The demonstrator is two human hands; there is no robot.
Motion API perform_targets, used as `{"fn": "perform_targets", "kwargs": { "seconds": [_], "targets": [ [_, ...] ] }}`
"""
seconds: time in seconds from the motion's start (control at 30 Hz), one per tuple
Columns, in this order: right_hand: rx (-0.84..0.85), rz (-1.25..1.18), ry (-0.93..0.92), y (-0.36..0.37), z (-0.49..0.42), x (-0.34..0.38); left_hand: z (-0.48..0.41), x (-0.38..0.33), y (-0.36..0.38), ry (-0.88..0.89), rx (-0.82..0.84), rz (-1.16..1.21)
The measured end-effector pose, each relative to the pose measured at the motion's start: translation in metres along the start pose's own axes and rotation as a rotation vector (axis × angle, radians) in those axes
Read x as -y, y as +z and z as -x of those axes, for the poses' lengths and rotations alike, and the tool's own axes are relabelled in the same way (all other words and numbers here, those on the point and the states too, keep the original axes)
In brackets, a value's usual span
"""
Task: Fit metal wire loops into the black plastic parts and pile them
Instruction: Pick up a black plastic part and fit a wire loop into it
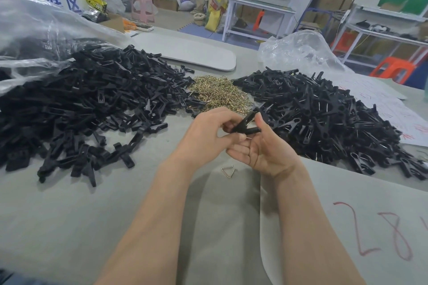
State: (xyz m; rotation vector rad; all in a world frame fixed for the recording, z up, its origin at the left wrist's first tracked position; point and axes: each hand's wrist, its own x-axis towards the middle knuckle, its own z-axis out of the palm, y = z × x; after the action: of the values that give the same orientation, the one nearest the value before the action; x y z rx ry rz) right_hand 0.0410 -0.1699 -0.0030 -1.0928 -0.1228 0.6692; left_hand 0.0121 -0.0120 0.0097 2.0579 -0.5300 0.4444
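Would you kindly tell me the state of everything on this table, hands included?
Held black plastic parts: lifted, splayed in a V.
Left hand: grips them.
Right hand: pinches them.
Left heap of black plastic parts: loose, sprawling.
Right heap of black plastic parts: piled, wire glinting inside.
Brass-coloured wire loop heap: loose between both heaps.
Single bent wire loop: lying alone, untouched.

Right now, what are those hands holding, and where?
A black plastic part: the left hand pinches its left end, the right hand its right end.
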Motion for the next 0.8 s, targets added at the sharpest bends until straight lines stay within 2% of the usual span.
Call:
{"fn": "perform_targets", "kwargs": {
  "seconds": [0.5, 0.8],
  "targets": [
    [-0.013, -0.019, -0.049, -0.001, -0.0007, -0.0045, -0.0005, -0.0034, -0.006, 0.006, 0.047, -0.011],
    [-0.014, 0.033, -0.032, -0.0031, -0.0017, -0.0058, -0.0001, -0.0018, -0.0076, -0.045, 0.144, -0.052]
  ]
}}
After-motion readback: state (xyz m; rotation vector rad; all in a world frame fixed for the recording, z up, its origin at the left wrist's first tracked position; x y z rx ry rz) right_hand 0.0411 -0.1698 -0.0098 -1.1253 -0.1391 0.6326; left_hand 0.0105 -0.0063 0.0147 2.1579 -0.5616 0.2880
